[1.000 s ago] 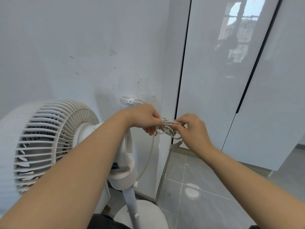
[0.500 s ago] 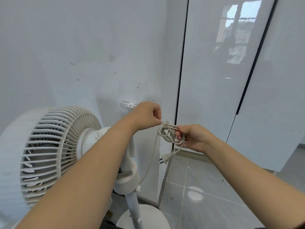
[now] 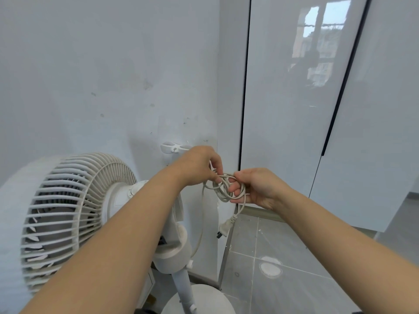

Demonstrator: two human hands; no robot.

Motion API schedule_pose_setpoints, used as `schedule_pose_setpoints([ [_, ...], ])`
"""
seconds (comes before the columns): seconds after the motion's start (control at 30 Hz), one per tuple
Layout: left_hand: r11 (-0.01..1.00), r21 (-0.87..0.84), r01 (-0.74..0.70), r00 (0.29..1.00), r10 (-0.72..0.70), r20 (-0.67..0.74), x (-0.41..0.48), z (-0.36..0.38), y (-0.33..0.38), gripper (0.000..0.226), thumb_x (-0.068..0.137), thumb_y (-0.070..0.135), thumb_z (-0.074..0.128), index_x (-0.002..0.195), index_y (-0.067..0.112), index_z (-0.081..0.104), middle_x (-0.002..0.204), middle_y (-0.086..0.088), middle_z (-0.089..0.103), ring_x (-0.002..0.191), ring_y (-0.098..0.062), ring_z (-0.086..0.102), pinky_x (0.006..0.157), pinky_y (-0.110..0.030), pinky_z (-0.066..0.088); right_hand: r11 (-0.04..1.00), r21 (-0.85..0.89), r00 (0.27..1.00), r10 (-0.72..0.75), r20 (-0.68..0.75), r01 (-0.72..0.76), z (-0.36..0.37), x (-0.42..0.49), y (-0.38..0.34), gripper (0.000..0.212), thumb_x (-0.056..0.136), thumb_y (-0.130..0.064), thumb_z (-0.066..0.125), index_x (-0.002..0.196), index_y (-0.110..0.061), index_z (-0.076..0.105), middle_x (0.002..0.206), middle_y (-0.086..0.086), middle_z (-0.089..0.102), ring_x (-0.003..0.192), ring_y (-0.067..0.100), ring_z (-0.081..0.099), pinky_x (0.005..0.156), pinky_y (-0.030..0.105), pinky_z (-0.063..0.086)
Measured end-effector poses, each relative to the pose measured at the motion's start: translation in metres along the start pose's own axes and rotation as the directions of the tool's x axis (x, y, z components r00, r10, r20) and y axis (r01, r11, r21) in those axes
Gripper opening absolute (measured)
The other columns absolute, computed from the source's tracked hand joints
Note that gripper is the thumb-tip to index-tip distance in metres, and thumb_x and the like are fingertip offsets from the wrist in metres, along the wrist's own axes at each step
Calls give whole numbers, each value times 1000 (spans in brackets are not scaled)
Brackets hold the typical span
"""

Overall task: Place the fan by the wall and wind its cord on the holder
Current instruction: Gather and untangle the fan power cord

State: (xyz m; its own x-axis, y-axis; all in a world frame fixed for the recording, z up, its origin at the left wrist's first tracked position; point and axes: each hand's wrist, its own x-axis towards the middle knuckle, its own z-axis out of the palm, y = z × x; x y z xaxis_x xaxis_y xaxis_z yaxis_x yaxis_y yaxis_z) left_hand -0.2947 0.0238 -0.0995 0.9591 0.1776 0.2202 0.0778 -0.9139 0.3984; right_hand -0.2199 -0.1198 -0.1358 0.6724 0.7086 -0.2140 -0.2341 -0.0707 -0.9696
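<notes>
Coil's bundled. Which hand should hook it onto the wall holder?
Probably the left hand: it pinches the cord coil just beside the holder. The right hand holds the cord coil farther from the wall and would have to cross over.

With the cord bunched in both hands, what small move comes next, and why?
Probably hook the coiled cord onto the wall holder: the left hand and right hand both grip it just below the holder, and the plug dangles free.

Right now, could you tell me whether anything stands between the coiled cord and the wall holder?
Only the left hand, which pinches the cord just below the holder and hides one end of it; nothing else visible.
</notes>
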Motion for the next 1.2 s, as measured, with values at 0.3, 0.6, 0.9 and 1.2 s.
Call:
schedule_pose_setpoints([
  [0.3,1000,-9,6,1000,-6,-7,4,3,-4,20,85,11,65,72,20,54,95,3,50,88,-17,55,75,-25,45,930,-301,958,-258,-124,212,-9,10,7,31,95,-18,52,68,-9,64,65,4,57,61,17,53,66,36,54],
  [0.6,997,-26,76,996,-75,38,2,2,-12,9,94,10,50,89,18,52,104,2,47,90,-18,54,76,-27,43,984,-165,975,-100,-197,68,-10,26,21,33,95,-19,52,64,-9,57,59,6,49,53,19,54,47,25,53],
  [0.9,974,-225,-15,1000,19,17,-1,-1,2,18,73,24,79,85,21,67,93,-8,67,85,-18,60,81,-30,49,892,-415,928,-293,-232,178,1,22,8,32,93,-19,52,81,9,62,68,18,51,51,36,62,51,44,58],
  [1.2,988,-151,21,1000,-18,20,-1,1,-1,24,83,26,69,76,4,64,77,-9,61,70,-14,49,63,-22,40,811,-541,864,-423,-275,225,0,24,12,24,92,-16,53,75,-2,64,54,2,51,46,16,52,43,23,46],
])
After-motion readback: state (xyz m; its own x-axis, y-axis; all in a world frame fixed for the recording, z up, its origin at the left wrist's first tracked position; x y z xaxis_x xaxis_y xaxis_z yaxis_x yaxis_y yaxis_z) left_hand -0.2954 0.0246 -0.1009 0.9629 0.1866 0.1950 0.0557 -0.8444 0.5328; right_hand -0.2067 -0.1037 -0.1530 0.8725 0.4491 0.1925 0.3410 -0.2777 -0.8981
